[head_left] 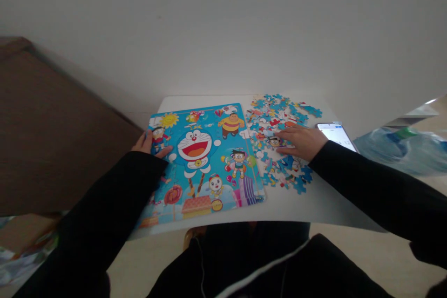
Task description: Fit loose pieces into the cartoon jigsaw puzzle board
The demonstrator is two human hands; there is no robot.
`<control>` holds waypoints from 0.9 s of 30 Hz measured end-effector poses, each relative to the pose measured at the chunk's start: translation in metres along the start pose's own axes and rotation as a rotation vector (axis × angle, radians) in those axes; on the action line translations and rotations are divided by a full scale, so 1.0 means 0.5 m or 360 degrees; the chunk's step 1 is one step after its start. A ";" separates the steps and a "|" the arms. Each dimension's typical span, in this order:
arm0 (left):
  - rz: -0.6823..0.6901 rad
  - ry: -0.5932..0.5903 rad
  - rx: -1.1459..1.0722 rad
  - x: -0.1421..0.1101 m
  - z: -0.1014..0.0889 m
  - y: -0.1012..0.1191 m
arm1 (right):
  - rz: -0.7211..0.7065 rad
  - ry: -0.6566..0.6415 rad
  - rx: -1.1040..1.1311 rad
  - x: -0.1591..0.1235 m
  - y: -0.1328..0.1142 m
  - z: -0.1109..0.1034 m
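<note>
A blue cartoon puzzle board (223, 186) lies flat on the white table, with a big blue cat figure in its middle. My left hand (146, 143) rests on the board's left edge, thumb and fingers spread over the picture. To the right of the board is a spread of loose jigsaw pieces (289, 172), mostly blue and white. Over them reaches my right hand (302, 142), with a puzzle piece (274, 141) showing a cartoon face between its thumb and fingertips. The palm side of this hand is hidden.
A phone (337, 135) with a lit screen lies right of the pieces on the white table (223, 221). A pale wall rises behind the table. On the left stands a brown panel (63, 139); clear plastic bottles (401, 146) are at the far right. A white cable (261, 270) crosses my lap.
</note>
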State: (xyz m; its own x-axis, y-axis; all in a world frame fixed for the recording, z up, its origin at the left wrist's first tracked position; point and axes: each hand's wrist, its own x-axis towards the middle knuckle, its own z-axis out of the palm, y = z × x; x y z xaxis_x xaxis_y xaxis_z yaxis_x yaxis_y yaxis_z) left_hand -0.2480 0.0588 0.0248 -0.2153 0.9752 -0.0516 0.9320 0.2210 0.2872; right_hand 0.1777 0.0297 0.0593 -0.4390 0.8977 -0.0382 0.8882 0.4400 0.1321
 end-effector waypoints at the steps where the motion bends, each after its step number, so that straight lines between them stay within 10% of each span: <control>1: -0.0004 -0.0004 0.0009 0.002 0.000 -0.001 | 0.0023 -0.0027 0.0029 0.004 0.000 0.000; 18: 0.0258 0.0039 0.0333 -0.043 -0.083 -0.004 | 0.0244 0.0042 0.0188 0.020 -0.006 -0.046; 27: 0.1039 0.0235 0.0244 -0.114 -0.087 0.086 | -0.0163 0.0098 0.0586 0.065 -0.122 -0.075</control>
State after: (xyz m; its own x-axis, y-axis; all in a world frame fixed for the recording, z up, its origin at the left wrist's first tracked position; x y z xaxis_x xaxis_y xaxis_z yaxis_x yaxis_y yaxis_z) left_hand -0.2081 0.0119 0.0819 0.3774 0.8994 0.2205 0.9127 -0.4016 0.0761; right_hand 0.1042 0.0311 0.0870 -0.5254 0.8504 0.0283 0.8236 0.5167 -0.2340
